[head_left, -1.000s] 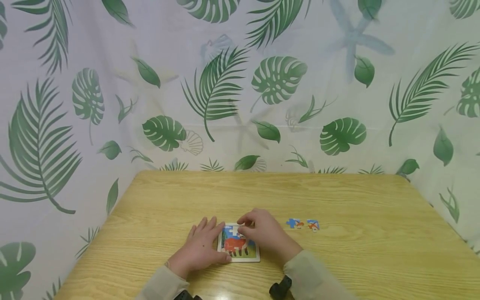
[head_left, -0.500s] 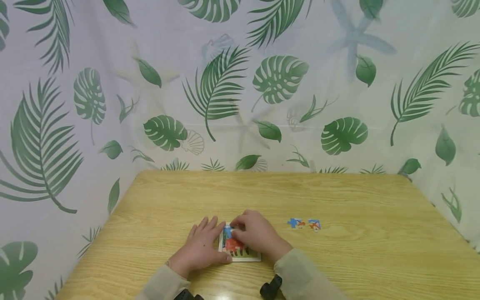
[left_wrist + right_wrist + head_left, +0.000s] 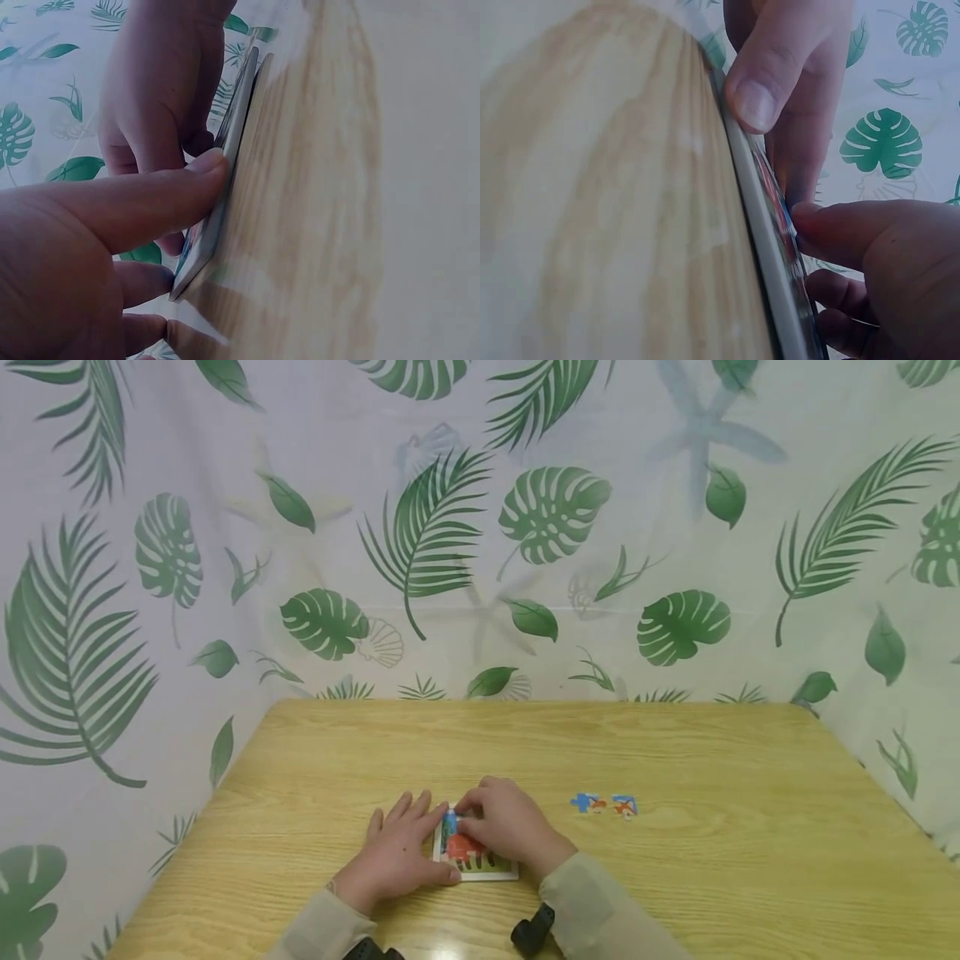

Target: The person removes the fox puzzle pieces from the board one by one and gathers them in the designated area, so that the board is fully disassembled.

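Observation:
A small framed jigsaw puzzle (image 3: 491, 876) with a white border and a red animal picture lies near the front of the table. My left hand (image 3: 397, 853) rests at its left side, fingers spread and straight, the thumb on the lower border. From the right, my right hand (image 3: 513, 827) reaches over the upper part of the picture. Its thumb and fingers are curled together at a puzzle piece there, mostly hidden by the hand. In the right wrist view the thumb (image 3: 840, 229) touches the picture surface, with a bit of blue at its tip.
Two loose jigsaw pieces, a blue and orange one (image 3: 588, 803) and another with an orange animal face (image 3: 625, 807), lie right of the puzzle on the wooden table (image 3: 720, 827). A leaf-patterned curtain (image 3: 555, 518) hangs behind and beside the table.
My right hand has moved left across the upper part of the puzzle, covering a pale gap seen earlier. My left hand has stayed at the frame. The loose pieces lie unmoved.

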Demonstrator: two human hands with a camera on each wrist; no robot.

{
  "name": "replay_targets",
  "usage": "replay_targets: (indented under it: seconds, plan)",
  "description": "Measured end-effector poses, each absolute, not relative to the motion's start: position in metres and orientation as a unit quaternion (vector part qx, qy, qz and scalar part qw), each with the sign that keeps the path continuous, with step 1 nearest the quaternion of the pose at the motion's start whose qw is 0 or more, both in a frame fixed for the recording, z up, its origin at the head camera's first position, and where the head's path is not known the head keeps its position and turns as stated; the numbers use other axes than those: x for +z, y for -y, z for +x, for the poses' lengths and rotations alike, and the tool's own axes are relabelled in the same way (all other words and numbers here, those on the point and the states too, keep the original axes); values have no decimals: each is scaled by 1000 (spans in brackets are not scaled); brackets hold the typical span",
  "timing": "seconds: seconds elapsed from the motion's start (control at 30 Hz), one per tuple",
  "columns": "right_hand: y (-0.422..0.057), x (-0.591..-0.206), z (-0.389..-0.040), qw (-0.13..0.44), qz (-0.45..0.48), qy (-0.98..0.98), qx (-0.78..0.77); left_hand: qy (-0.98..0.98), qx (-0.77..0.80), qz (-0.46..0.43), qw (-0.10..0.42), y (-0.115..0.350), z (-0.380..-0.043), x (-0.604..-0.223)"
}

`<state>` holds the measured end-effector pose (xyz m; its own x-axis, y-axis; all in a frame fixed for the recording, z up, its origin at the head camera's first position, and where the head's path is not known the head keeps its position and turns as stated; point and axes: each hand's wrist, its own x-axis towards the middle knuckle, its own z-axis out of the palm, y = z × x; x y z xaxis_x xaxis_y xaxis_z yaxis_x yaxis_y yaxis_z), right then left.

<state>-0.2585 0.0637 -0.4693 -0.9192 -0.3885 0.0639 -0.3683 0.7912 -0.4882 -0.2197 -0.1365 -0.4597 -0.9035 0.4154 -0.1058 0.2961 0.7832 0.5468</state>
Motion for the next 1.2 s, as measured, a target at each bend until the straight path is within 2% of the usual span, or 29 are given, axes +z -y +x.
replay_targets:
  seconds: [0.37,1.2]
  plan:
    - [-51,-473,-258,12,-170,-955,-243,-938,273,187,105,139,-220,-463]
    - [-52,-477,-256,-3,-172,-949,-266,-934,292,183,97,135,-221,-462]
